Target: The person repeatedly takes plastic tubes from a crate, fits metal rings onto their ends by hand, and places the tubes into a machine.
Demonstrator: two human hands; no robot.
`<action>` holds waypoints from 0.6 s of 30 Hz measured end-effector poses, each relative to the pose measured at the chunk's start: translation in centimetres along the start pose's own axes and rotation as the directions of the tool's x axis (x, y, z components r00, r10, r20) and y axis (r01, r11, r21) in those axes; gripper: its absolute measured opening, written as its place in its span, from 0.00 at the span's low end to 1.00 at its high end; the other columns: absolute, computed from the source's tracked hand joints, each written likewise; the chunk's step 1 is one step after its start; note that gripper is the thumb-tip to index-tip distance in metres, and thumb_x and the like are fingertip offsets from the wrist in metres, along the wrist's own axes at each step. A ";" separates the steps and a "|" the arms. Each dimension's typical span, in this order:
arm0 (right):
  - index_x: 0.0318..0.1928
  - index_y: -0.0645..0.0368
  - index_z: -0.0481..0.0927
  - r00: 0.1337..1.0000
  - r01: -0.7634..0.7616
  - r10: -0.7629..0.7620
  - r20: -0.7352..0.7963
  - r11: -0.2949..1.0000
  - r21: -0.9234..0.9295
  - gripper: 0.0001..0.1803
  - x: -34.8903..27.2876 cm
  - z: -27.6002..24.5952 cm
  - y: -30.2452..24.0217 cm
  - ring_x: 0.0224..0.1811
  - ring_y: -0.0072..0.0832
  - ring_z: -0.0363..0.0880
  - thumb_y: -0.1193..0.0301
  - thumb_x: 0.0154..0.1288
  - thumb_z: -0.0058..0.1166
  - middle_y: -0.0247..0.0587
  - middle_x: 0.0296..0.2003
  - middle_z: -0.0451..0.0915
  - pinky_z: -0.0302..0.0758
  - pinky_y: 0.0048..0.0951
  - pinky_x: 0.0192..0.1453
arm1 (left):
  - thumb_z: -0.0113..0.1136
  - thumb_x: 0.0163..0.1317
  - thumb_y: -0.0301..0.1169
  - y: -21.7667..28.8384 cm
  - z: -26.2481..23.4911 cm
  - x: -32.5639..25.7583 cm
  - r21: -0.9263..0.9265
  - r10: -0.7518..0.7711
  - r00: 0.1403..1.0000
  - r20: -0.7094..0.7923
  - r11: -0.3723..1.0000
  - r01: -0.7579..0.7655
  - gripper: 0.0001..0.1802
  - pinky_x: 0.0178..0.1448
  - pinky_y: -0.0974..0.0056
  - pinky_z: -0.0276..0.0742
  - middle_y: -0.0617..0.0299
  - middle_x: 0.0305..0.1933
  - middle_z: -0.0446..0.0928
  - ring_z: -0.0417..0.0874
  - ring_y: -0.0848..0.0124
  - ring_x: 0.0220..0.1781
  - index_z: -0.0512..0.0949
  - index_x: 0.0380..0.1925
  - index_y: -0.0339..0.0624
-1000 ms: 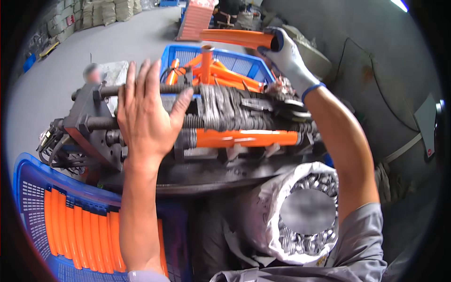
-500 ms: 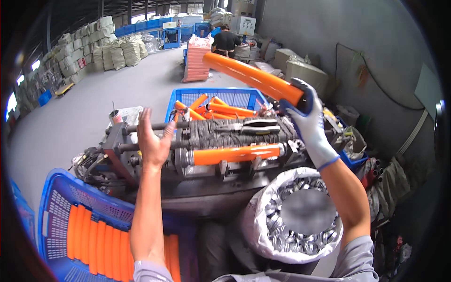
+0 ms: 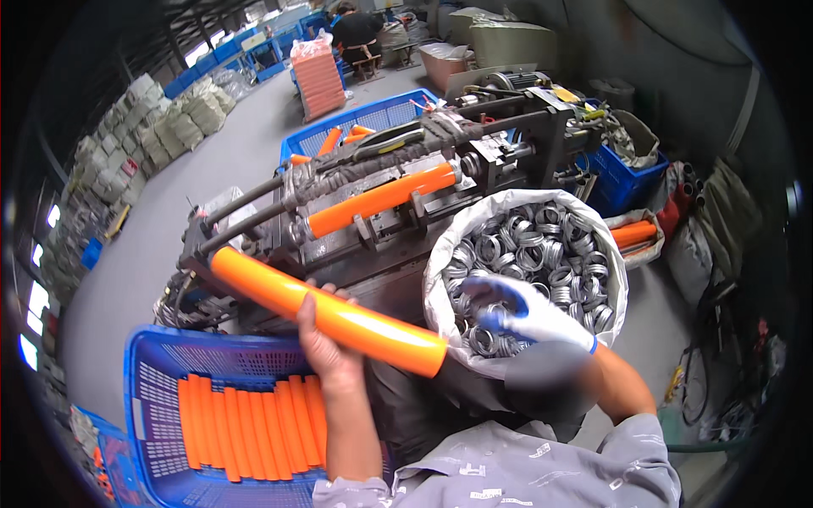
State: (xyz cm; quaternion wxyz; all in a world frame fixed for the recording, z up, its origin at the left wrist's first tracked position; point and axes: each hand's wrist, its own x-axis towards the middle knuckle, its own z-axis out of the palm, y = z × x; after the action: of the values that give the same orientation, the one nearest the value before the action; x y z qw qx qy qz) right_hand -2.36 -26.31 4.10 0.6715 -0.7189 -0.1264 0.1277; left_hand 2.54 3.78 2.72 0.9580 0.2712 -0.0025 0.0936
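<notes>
My bare left hand point(image 3: 332, 343) grips a glossy orange tube point(image 3: 330, 315) near its middle; the tube slants down to the right. A white bag point(image 3: 440, 269) of silver metal rings point(image 3: 527, 251) stands at the right. Over the rings at its near side is my right hand point(image 3: 533, 313), in a white and blue glove, fingers apart and slightly blurred; no held thing shows in it. Another orange tube point(image 3: 381, 201) lies in the dark metal machine point(image 3: 339, 269) ahead. Pliers point(image 3: 388, 142) rest on the machine's wrapped bars.
A blue basket point(image 3: 140, 406) at the lower left holds several orange tubes point(image 3: 250, 427). Behind the machine stands another blue basket point(image 3: 292, 146) with orange tubes. More orange tubes point(image 3: 633, 234) lie right of the ring bag. A person in black point(image 3: 356, 30) is far off, near a pink stack point(image 3: 318, 78).
The orange tube has passed from my right hand to my left and come down nearer. My right hand has moved down to the rings. The view has turned and tilted down.
</notes>
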 end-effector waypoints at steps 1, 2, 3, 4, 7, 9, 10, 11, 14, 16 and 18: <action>0.65 0.60 0.74 0.982 0.107 -0.147 -0.119 0.951 -0.292 0.32 0.5 -1.3 1.4 0.62 0.37 0.78 0.57 0.67 0.65 0.48 0.58 0.79 0.73 0.38 0.66 | 0.67 0.64 0.39 1.2 0.1 -1.1 0.110 0.057 0.997 -0.042 0.993 -0.052 0.24 0.48 0.58 0.81 0.58 0.42 0.77 0.80 0.66 0.41 0.71 0.55 0.43; 0.65 0.59 0.74 0.980 0.108 -0.177 -0.092 0.860 -0.499 0.33 1.2 -2.2 1.6 0.64 0.40 0.76 0.56 0.65 0.66 0.50 0.60 0.77 0.72 0.41 0.68 | 0.68 0.63 0.38 2.1 0.0 -2.1 0.226 0.083 0.996 -0.024 0.971 -0.076 0.25 0.48 0.59 0.81 0.58 0.42 0.77 0.81 0.66 0.41 0.71 0.56 0.43; 0.64 0.58 0.75 0.978 0.109 -0.199 -0.056 0.724 -0.681 0.33 1.9 -2.8 1.9 0.66 0.44 0.74 0.56 0.62 0.67 0.52 0.62 0.75 0.71 0.45 0.69 | 0.68 0.62 0.36 2.9 0.0 -3.0 0.338 0.112 0.994 -0.004 0.935 -0.104 0.26 0.48 0.60 0.81 0.58 0.41 0.77 0.81 0.67 0.41 0.71 0.56 0.43; 0.64 0.57 0.75 0.964 0.172 -0.265 0.011 0.596 -0.784 0.35 3.1 -2.7 3.1 0.68 0.49 0.71 0.54 0.60 0.68 0.54 0.63 0.73 0.67 0.48 0.71 | 0.68 0.62 0.36 3.4 0.0 -3.9 0.357 0.125 0.992 0.002 0.927 -0.118 0.26 0.48 0.60 0.81 0.58 0.41 0.77 0.81 0.67 0.41 0.71 0.56 0.43; 0.67 0.55 0.71 0.953 0.219 -0.270 0.137 0.302 -0.928 0.43 5.6 -1.0 4.7 0.74 0.59 0.58 0.50 0.54 0.69 0.61 0.70 0.63 0.60 0.57 0.76 | 0.71 0.53 0.28 4.9 -1.0 -6.1 0.904 -0.057 0.993 0.104 0.421 -0.071 0.23 0.51 0.64 0.78 0.64 0.43 0.77 0.80 0.71 0.45 0.77 0.50 0.42; 0.66 0.57 0.72 0.971 0.162 -0.222 0.093 0.314 -0.936 0.43 6.2 -0.1 4.3 0.74 0.59 0.60 0.52 0.52 0.70 0.62 0.70 0.64 0.59 0.56 0.76 | 0.76 0.51 0.33 3.1 -0.5 -7.2 0.931 -0.050 0.964 0.260 0.276 -0.237 0.36 0.63 0.59 0.75 0.58 0.55 0.80 0.81 0.65 0.56 0.74 0.61 0.37; 0.65 0.58 0.72 0.977 0.102 -0.213 0.026 0.355 -0.929 0.42 5.6 -0.1 4.2 0.73 0.58 0.62 0.53 0.52 0.71 0.62 0.70 0.64 0.59 0.55 0.77 | 0.76 0.51 0.34 1.9 -0.7 -7.0 0.943 -0.114 0.961 0.251 0.255 -0.216 0.38 0.64 0.58 0.75 0.55 0.56 0.80 0.81 0.63 0.58 0.74 0.62 0.37; 0.64 0.59 0.73 0.980 0.043 -0.194 -0.038 0.396 -0.917 0.42 5.2 0.0 4.2 0.73 0.57 0.63 0.54 0.51 0.71 0.62 0.70 0.65 0.59 0.54 0.77 | 0.77 0.50 0.35 1.1 -1.0 -6.9 0.954 -0.177 0.956 0.232 0.235 -0.188 0.40 0.65 0.58 0.74 0.52 0.58 0.81 0.81 0.62 0.59 0.73 0.64 0.38; 0.56 0.61 0.77 0.944 0.022 -0.312 -0.107 0.382 -0.924 0.31 4.3 -0.7 5.5 0.68 0.57 0.70 0.64 0.51 0.70 0.63 0.65 0.71 0.65 0.52 0.73 | 0.77 0.49 0.37 -1.2 -0.1 -6.8 0.943 -0.227 0.933 0.279 0.247 -0.222 0.42 0.65 0.59 0.75 0.45 0.56 0.82 0.83 0.55 0.61 0.71 0.64 0.36; 0.49 0.63 0.80 0.933 0.086 -0.359 -0.031 0.305 -0.948 0.25 5.1 -0.2 6.6 0.64 0.57 0.73 0.66 0.49 0.68 0.62 0.62 0.74 0.68 0.53 0.69 | 0.77 0.50 0.27 -0.8 -0.1 -7.2 0.972 -0.239 0.943 0.229 0.098 -0.212 0.39 0.66 0.64 0.72 0.56 0.56 0.81 0.80 0.70 0.58 0.72 0.64 0.34; 0.47 0.63 0.81 0.952 0.110 -0.304 0.027 0.259 -0.960 0.24 4.8 0.2 5.9 0.63 0.56 0.73 0.66 0.49 0.68 0.62 0.61 0.74 0.69 0.52 0.68 | 0.77 0.48 0.27 -0.8 -0.8 -7.1 0.975 -0.234 0.947 0.220 0.025 -0.221 0.40 0.65 0.63 0.74 0.56 0.56 0.82 0.81 0.70 0.58 0.73 0.63 0.35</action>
State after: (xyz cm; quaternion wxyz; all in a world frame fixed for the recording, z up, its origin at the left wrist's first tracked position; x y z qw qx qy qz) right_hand 2.15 -24.82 -1.81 0.1294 -0.9604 -0.2153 -0.1209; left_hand -4.33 2.23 1.19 0.4784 0.8732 -0.0910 0.0183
